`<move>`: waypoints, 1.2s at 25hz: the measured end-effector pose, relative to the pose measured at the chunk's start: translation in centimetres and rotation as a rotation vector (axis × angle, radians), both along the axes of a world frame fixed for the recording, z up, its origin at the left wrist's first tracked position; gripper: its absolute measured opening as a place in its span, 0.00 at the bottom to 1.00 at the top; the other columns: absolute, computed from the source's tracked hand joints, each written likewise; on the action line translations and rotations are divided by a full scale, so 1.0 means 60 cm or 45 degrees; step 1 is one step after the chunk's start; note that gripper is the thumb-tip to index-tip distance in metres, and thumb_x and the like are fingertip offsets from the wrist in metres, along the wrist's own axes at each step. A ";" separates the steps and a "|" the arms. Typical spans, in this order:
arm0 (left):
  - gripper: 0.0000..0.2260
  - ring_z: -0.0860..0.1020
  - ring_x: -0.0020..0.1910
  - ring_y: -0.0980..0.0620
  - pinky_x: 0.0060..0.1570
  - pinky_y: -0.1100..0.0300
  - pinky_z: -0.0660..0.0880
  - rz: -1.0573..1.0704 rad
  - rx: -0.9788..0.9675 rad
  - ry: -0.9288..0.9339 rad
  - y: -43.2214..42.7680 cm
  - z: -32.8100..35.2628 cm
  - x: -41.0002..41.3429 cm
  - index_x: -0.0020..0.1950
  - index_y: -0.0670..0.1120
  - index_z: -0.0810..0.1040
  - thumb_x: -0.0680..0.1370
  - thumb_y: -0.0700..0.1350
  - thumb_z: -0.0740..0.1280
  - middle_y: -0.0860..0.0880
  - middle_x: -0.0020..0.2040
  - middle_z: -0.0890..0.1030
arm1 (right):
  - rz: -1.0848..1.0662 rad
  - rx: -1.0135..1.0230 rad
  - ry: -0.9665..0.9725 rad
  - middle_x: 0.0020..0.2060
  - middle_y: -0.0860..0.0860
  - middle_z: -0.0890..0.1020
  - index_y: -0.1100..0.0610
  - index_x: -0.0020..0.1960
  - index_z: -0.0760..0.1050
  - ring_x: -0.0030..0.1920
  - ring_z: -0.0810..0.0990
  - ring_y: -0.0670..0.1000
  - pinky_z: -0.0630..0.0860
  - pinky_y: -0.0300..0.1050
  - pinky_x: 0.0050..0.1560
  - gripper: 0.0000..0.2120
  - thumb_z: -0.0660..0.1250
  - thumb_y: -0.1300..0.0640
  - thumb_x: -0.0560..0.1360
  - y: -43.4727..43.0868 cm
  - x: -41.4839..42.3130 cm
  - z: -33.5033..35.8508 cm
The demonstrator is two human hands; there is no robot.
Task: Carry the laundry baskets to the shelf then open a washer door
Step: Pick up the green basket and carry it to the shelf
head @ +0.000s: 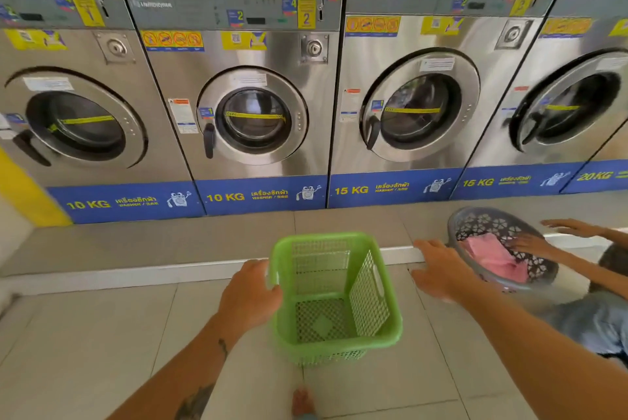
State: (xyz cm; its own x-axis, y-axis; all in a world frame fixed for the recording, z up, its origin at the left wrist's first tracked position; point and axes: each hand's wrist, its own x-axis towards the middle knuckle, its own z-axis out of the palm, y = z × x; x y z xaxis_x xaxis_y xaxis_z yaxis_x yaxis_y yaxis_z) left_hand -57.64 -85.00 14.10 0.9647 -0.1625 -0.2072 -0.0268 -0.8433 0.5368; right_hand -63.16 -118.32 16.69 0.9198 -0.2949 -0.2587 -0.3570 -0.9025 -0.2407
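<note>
- Four stainless front-loading washers stood fully in the row, with the edge of a fifth cut off at the far right; blue bands along their bases read 10 KG, 10 KG, 15 KG, 15 KG and 20 KG.
- Every washer door in sight was shut, including the second 10 KG washer door [253,115] and the first 15 KG washer door [419,107], each with a dark handle on its left side.
- Two laundry baskets were on the scene. The green basket [334,297], rectangular and empty, was held above the tiled floor [102,334], directly in front of the person.
- The left hand [249,297] gripped the green basket's left rim, fingers curled over the edge.
- The right hand [440,271] was open with fingers spread, just beside the basket's right side and clear of it, holding nothing.
- The grey basket [499,246], round with flower-shaped cut-outs, sat to the right by the raised step [136,243] in front of the machines, with a pink cloth [492,256] inside.
- A second person crouched at the right edge; two of their hands showed, one hand [530,244] resting inside the grey basket beside the pink cloth, the other raised open behind it.
- One bare foot [302,402] showed at the bottom.
</note>
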 end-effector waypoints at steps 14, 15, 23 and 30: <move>0.36 0.52 0.78 0.42 0.75 0.46 0.58 -0.148 0.530 0.196 -0.068 -0.421 0.282 0.79 0.47 0.50 0.75 0.51 0.63 0.43 0.80 0.48 | -0.090 0.106 0.346 0.69 0.56 0.66 0.53 0.74 0.56 0.62 0.71 0.64 0.74 0.57 0.56 0.38 0.68 0.61 0.68 -0.077 0.288 -0.426; 0.38 0.50 0.79 0.42 0.75 0.45 0.57 -0.145 0.550 0.210 -0.070 -0.461 0.288 0.79 0.47 0.48 0.75 0.51 0.64 0.43 0.80 0.45 | -0.114 0.107 0.352 0.71 0.56 0.63 0.52 0.75 0.54 0.63 0.70 0.65 0.74 0.58 0.54 0.39 0.68 0.62 0.68 -0.078 0.296 -0.467; 0.46 0.56 0.76 0.36 0.71 0.44 0.65 -0.068 0.422 0.117 -0.078 -0.624 0.304 0.79 0.41 0.44 0.67 0.35 0.67 0.38 0.79 0.43 | 0.010 -0.150 0.342 0.77 0.61 0.46 0.58 0.77 0.44 0.62 0.67 0.67 0.79 0.58 0.44 0.51 0.69 0.69 0.63 -0.087 0.302 -0.650; 0.43 0.50 0.79 0.48 0.74 0.52 0.61 0.109 0.209 0.054 -0.068 -0.485 0.272 0.80 0.46 0.49 0.70 0.31 0.65 0.49 0.81 0.46 | 0.117 -0.157 0.209 0.71 0.58 0.58 0.59 0.75 0.53 0.49 0.72 0.58 0.82 0.51 0.38 0.48 0.71 0.70 0.59 -0.102 0.305 -0.500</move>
